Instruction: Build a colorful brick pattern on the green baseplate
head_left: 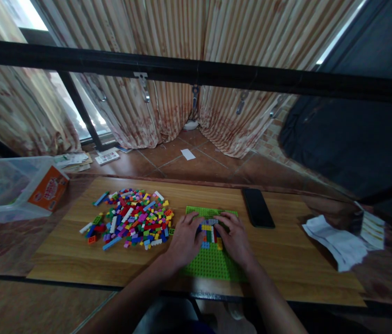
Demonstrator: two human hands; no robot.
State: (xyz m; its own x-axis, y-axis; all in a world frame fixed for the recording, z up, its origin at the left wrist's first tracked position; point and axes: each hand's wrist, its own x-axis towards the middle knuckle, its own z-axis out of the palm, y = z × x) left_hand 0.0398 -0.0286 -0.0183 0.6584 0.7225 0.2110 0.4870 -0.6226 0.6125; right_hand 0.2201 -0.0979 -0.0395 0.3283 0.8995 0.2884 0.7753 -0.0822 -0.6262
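Note:
A green studded baseplate [213, 269] lies on the wooden table in front of me. Near its far half sits a low cluster of coloured building bricks [209, 236], in yellow, green, red, white, blue and orange. My left hand [186, 236] rests at the cluster's left side, fingers curled and thumb against the bricks. From the right, my right hand [234, 237] bends its fingers over the plate's far part, its thumb also at the bricks. Both hands grip the cluster from its sides; the fingertips are partly hidden, and any small loose brick between them cannot be made out.
A wide heap of loose bricks [133, 220] spreads left of the plate. To the right lie a black phone [257, 208] and crumpled white paper [337, 241]. A clear plastic bin [11, 185] stands beyond the table's left end. A dark rail [196, 69] crosses before the curtains.

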